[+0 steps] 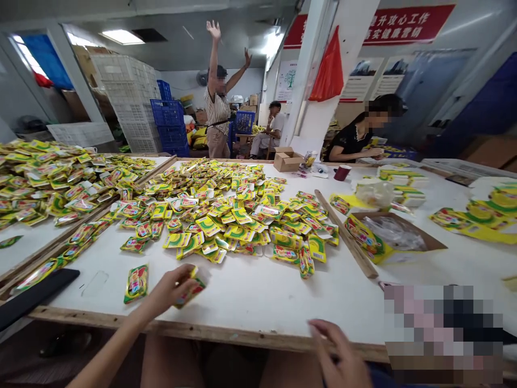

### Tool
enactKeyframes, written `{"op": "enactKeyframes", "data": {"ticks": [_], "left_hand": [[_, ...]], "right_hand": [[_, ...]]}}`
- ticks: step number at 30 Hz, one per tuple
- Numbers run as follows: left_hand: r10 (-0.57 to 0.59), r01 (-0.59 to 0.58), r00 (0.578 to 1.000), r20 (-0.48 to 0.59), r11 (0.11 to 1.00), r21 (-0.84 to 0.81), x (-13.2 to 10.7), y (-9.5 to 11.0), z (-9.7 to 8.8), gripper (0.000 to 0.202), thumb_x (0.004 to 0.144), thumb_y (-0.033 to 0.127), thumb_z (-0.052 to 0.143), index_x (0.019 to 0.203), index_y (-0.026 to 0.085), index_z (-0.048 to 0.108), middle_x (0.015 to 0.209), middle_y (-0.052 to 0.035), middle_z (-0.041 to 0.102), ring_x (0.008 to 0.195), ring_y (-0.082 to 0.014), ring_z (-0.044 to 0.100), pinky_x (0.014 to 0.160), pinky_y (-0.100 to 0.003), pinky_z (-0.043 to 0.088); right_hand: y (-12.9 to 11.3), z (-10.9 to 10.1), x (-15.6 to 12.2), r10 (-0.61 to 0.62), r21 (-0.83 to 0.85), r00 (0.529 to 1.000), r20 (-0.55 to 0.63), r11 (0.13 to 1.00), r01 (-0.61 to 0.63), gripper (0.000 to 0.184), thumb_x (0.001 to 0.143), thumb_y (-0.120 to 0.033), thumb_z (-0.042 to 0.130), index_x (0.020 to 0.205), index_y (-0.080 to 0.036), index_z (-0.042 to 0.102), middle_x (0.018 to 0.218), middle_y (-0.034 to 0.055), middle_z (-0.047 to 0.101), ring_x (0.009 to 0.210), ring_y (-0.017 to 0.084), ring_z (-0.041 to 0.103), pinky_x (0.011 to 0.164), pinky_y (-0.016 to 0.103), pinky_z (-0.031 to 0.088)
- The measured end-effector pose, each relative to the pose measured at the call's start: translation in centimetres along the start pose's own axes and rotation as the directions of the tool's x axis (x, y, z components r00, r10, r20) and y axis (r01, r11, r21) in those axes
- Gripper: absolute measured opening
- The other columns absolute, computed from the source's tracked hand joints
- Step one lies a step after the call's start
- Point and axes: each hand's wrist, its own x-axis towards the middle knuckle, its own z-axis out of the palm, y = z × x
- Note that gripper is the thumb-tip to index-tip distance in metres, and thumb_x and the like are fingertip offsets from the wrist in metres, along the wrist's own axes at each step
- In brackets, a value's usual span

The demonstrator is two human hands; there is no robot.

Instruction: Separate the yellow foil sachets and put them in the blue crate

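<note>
Although crowded through the middle and back, offers open room along the front: a broad white tabletop [258, 302], edged on the near side by a worn timber rail [242, 335]. Next in size, a sprawling heap of glossy yellow, green and red printed packets [230, 215], overlapping in loose layers across the middle. To the right, a long bare wooden strip [347, 237] bounding that side; beyond it, an open-topped yellow and green printed carton [404, 237] with clear plastic inside.

Then, near the front, the left hand [175, 284], fingers closed around one small yellow, green and red packet [191, 292], apart from the heap. Low by the near edge, the right hand [341, 353], slightly blurred, fingers loosely curled and parted, nothing visible in the grip. Lying flat just left of the left hand, a lone glossy packet [136, 283].

Judging by the sheen and slim shape, probably light, slightly yielding and slippery, with corners likely to crease. Best taken by the long sides between thumb and fingertips, without hard squeezing. For moving, keep to the white surface between heap and rail; mind the drop past the rail and the strip's near end.
</note>
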Motion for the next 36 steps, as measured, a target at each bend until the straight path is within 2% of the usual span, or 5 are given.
{"op": "enactKeyframes", "data": {"ticks": [5, 10, 18, 24, 36], "left_hand": [[0.047, -0.107, 0.992, -0.116, 0.800, -0.591, -0.7, 5.3, 7.6, 0.029, 0.088, 0.034, 0.057, 0.114, 0.024, 0.048, 0.096, -0.0044, 0.070, 0.084, -0.0190, 0.065, 0.076, -0.030, 0.050], [0.046, -0.132, 0.989, -0.138, 0.675, -0.726, -1.6, 6.0, 12.7, 0.029, 0.089, 0.033, 0.057, 0.114, 0.027, 0.042, 0.102, -0.0049, 0.070, 0.089, -0.0181, 0.066, 0.079, -0.029, 0.050], [0.097, -0.157, 0.984, -0.151, 0.876, -0.457, -1.3, 5.6, 12.3, 0.016, 0.091, 0.029, 0.052, 0.099, 0.022, 0.064, 0.107, -0.0075, 0.069, 0.101, -0.0211, 0.064, 0.090, -0.032, 0.049], [0.123, -0.248, 0.939, -0.322, 0.891, -0.381, -1.0, 5.7, 13.6, 0.026, 0.092, 0.023, 0.046, 0.115, 0.024, 0.060, 0.119, -0.0086, 0.063, 0.118, -0.0213, 0.057, 0.101, -0.038, 0.045], [0.094, -0.206, 0.959, -0.268, 0.881, -0.425, -1.7, 7.2, 12.4, 0.020, 0.089, 0.031, 0.055, 0.101, 0.022, 0.068, 0.105, -0.0082, 0.071, 0.104, -0.0236, 0.064, 0.094, -0.036, 0.049]], "right_hand": [[-6.9, 9.0, 0.7, -0.093, 0.328, 0.988, 0.120, 0.943, 0.049, 0.022, 0.091, -0.036, 0.054, 0.107, -0.023, 0.062, 0.107, 0.0061, 0.068, 0.097, 0.021, 0.066, 0.085, 0.028, 0.054], [-6.6, 11.1, 1.0, -0.115, 0.462, 0.984, 0.135, 0.886, 0.040, 0.016, 0.093, -0.030, 0.052, 0.106, -0.022, 0.057, 0.098, 0.0039, 0.068, 0.086, 0.017, 0.066, 0.077, 0.025, 0.054], [-6.5, 11.3, 2.8, -0.220, 0.421, 0.957, 0.186, 0.899, 0.125, 0.018, 0.094, -0.023, 0.047, 0.090, -0.022, 0.065, 0.091, 0.0036, 0.066, 0.088, 0.018, 0.063, 0.078, 0.026, 0.049], [-6.1, 12.0, 2.8, -0.133, 0.445, 0.990, 0.044, 0.890, 0.099, 0.014, 0.092, -0.024, 0.051, 0.103, -0.021, 0.059, 0.095, 0.0043, 0.067, 0.086, 0.018, 0.065, 0.077, 0.026, 0.053], [-6.3, 11.2, 2.2, -0.217, 0.415, 0.966, 0.143, 0.899, 0.140, 0.019, 0.095, -0.032, 0.050, 0.099, -0.022, 0.065, 0.103, 0.0070, 0.068, 0.100, 0.021, 0.064, 0.088, 0.032, 0.052]]}}
